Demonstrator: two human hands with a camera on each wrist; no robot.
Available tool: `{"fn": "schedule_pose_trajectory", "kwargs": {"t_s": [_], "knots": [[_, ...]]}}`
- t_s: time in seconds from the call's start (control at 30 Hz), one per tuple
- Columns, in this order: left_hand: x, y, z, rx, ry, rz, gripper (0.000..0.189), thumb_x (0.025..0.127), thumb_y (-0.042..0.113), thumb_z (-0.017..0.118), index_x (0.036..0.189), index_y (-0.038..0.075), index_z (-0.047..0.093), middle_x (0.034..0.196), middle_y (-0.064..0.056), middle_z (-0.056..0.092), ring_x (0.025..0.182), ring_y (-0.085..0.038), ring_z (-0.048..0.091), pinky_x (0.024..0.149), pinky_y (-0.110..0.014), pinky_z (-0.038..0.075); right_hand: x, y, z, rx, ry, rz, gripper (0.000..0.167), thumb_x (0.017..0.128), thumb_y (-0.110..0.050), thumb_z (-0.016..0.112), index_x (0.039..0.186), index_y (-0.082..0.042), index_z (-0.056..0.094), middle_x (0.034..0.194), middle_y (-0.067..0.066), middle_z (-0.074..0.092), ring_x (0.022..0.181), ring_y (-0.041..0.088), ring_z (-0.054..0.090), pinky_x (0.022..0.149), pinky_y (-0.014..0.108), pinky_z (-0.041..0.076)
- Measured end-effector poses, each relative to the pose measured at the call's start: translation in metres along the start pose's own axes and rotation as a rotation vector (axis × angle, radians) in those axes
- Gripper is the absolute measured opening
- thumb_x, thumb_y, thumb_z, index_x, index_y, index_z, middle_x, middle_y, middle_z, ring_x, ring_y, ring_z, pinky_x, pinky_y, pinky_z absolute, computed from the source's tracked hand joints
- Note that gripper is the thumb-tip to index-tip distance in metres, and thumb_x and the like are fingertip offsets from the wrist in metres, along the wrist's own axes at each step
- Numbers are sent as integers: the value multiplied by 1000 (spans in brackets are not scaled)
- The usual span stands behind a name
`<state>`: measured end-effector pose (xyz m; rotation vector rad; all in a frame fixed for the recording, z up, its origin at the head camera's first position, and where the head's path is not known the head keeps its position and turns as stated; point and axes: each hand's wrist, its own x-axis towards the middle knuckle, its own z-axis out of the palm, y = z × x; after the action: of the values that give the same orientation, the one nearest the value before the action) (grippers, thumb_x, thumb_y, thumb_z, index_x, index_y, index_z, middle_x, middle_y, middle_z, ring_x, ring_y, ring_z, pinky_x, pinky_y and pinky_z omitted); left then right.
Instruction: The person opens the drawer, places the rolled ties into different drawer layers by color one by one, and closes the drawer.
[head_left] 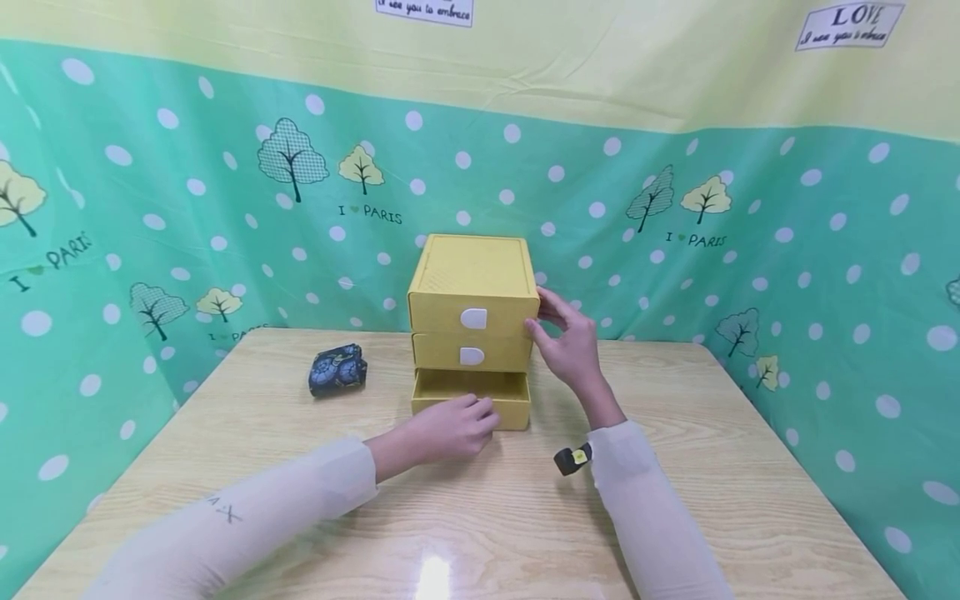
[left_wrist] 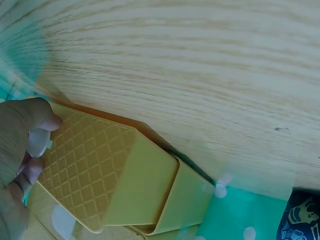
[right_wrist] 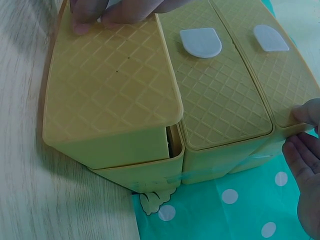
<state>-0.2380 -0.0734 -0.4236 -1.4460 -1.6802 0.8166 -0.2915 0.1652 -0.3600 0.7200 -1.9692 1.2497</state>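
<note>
A yellow three-tier drawer box [head_left: 474, 267] stands toward the back of the table, its lowest drawer [head_left: 513, 414] pulled out and the upper two closed. My left hand [head_left: 453, 427] is at the front of that drawer, thumb and fingers pinching its white pull tab [left_wrist: 38, 142] in the left wrist view. With the thumb on the front and fingers along the side, my right hand [head_left: 572, 342] grips the box's right edge by the top drawer [right_wrist: 292, 100]. White tabs mark the upper drawers, such as the middle one [right_wrist: 201, 42]. The inside of the open drawer is partly hidden by my left hand.
A dark blue patterned folded bundle [head_left: 337, 370] lies left of the box. By my right cuff is a small black item with a yellow label [head_left: 573, 458]. The wood-grain table [head_left: 675, 417] backs onto a green dotted curtain [head_left: 480, 183].
</note>
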Motion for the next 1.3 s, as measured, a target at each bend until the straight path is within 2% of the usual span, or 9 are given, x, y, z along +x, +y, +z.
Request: {"fn": "schedule_pose_trajectory", "kwargs": {"t_s": [0.3,0.57,0.83,1.0,1.3], "knots": [[0,2,-3,1,18,1,18,92,11,65,83,24,73,92,5,57,86,-17,52,63,-22,43,1,-3,-1,-4,-11,11,49,92,-1,75,139,0,61,127,16,69,110,29,70,97,33,58],[-1,5,-8,2,15,2,18,92,10,66,84,25,73,93,5,58,85,-16,52,62,-21,41,0,-2,0,2,-13,6,49,92,-1,76,139,-1,61,128,15,69,111,29,70,97,32,58],[-1,6,-12,9,31,12,15,92,14,68,84,25,74,93,6,59,86,-15,53,64,-20,44,0,-1,0,14,5,-8,52,89,3,77,138,0,61,126,19,69,109,34,70,95,43,59],[-1,7,-14,7,24,12,14,93,13,68,86,24,75,95,5,59,88,-16,54,67,-22,46,0,-7,1,6,4,-8,49,88,10,74,135,9,59,124,26,67,108,41,69,95,49,58],[-1,10,-18,3,5,21,17,93,11,65,86,24,74,94,5,58,88,-17,53,67,-23,46,-1,-2,-1,12,-7,2,49,92,-3,76,139,-3,62,127,15,70,110,30,70,97,39,58]]}}
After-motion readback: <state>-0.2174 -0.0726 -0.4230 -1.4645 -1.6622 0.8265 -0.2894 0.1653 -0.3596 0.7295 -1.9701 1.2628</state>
